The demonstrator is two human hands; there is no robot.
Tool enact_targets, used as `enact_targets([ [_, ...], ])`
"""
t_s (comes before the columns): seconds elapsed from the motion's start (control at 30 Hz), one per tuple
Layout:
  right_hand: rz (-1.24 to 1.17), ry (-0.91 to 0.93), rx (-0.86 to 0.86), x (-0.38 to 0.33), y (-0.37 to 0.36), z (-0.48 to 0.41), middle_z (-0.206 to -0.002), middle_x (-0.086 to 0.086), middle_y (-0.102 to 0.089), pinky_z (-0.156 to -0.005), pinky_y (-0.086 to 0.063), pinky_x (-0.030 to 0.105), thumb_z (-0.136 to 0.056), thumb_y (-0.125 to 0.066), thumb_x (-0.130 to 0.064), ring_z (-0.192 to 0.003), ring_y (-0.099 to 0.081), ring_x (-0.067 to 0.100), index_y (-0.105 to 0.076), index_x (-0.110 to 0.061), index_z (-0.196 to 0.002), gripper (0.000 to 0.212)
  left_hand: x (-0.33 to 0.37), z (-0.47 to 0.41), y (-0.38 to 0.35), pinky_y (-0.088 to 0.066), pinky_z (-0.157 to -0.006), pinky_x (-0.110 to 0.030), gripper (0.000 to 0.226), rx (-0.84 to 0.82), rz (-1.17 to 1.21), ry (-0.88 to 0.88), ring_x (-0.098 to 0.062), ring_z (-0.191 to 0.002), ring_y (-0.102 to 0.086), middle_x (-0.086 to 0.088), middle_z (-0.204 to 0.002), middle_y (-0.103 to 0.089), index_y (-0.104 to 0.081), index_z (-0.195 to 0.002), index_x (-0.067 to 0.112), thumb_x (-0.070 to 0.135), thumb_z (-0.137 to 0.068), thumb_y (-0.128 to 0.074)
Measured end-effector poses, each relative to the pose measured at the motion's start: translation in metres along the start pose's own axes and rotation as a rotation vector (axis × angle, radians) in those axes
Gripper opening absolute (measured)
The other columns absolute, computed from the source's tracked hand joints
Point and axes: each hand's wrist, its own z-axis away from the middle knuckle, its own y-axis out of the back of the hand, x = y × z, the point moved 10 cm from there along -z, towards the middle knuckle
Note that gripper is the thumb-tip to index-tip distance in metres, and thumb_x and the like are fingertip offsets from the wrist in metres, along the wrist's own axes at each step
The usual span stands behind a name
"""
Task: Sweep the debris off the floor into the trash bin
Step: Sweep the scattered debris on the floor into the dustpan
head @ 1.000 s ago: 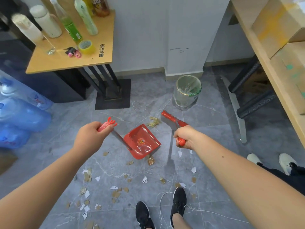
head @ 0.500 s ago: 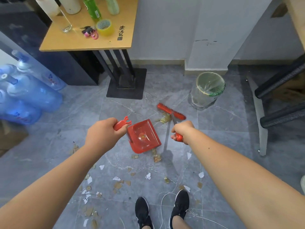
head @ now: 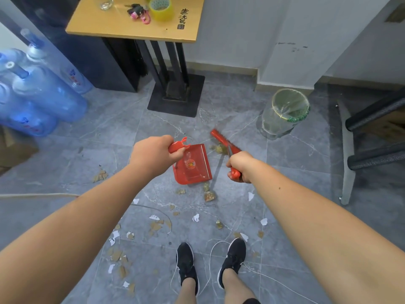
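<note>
while scraps of torn card and white paper, the debris (head: 157, 226), litter the glossy grey marbled floor (head: 92, 137), the left hand (head: 151, 157) curls tight round the red plastic dustpan (head: 192, 165) handle and the right hand (head: 241, 166) clenches the red broom (head: 223, 142) handle; the clear, bag-lined trash bin (head: 285, 113) stands beyond, well apart from both.

One dustpan (head: 192, 165), one broom (head: 224, 141), one trash bin (head: 285, 115), two shoes (head: 186, 263).
</note>
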Motion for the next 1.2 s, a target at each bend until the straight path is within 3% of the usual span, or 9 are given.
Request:
enact_targets([
  [0.27,0.016,-0.029,-0.023,0.048,-0.051,0.018,-0.060,0.006,-0.040,-0.037,-0.035,0.018,-0.092,-0.046,0.007,-0.050,-0.040,0.018,-0.051,-0.002,-0.097,0.011,-0.034,0.031,0.003,-0.034,-0.047,-0.025,0.046,0.008,-0.036,-0.038,-0.018,-0.048,-0.049,0.004,-0.054,-0.050,-0.051,-0.069,0.016,0.057,-0.090,-0.054],
  [0.47,0.012,-0.022,-0.024,0.075,-0.089,0.040,-0.059,0.006,-0.042,-0.037,-0.036,0.017,-0.096,-0.042,0.002,-0.041,-0.045,0.017,-0.050,-0.005,-0.108,0.016,-0.063,0.070,0.006,-0.032,-0.046,-0.026,0.047,-0.001,-0.038,-0.048,-0.018,-0.047,-0.046,0.003,-0.053,-0.049,-0.048,-0.067,0.016,0.056,-0.090,-0.054],
  [0.63,0.016,-0.051,-0.064,0.108,-0.128,0.058,-0.057,0.008,-0.041,-0.035,-0.034,0.016,-0.092,-0.045,0.006,-0.040,-0.043,0.016,-0.051,-0.004,-0.095,0.012,-0.102,0.112,0.009,-0.029,-0.045,-0.025,0.050,-0.007,-0.032,-0.005,-0.019,-0.046,-0.044,0.002,-0.053,-0.049,-0.048,-0.066,0.015,0.059,-0.089,-0.054],
  [0.9,0.005,-0.087,-0.109,0.162,-0.202,0.099,-0.064,0.009,-0.042,-0.037,-0.035,0.017,-0.091,-0.048,0.006,-0.042,-0.043,0.018,-0.049,-0.005,-0.093,0.011,-0.159,0.178,0.016,-0.030,-0.046,-0.025,0.051,0.001,-0.014,0.068,-0.020,-0.047,-0.050,0.002,-0.052,-0.053,-0.053,-0.067,0.014,0.060,-0.089,-0.059],
  [1.1,-0.058,-0.099,-0.152,0.182,-0.239,0.130,-0.056,0.005,-0.037,-0.034,-0.031,0.015,-0.094,-0.046,0.006,-0.042,-0.038,0.016,-0.048,-0.006,-0.085,0.015,-0.185,0.209,0.020,-0.035,-0.047,-0.024,0.054,-0.001,-0.024,0.100,-0.018,-0.047,-0.053,0.003,-0.052,-0.055,-0.054,-0.066,0.018,0.067,-0.088,-0.053],
  [1.2,-0.066,-0.102,-0.165,0.190,-0.250,0.142,-0.055,0.005,-0.038,-0.033,-0.032,0.014,-0.093,-0.046,0.007,-0.042,-0.039,0.015,-0.049,-0.003,-0.087,0.012,-0.193,0.222,0.024,-0.035,-0.048,-0.025,0.046,0.006,-0.036,0.126,-0.017,-0.048,-0.052,0.003,-0.053,-0.054,-0.053,-0.065,0.020,0.059,-0.089,-0.060],
])
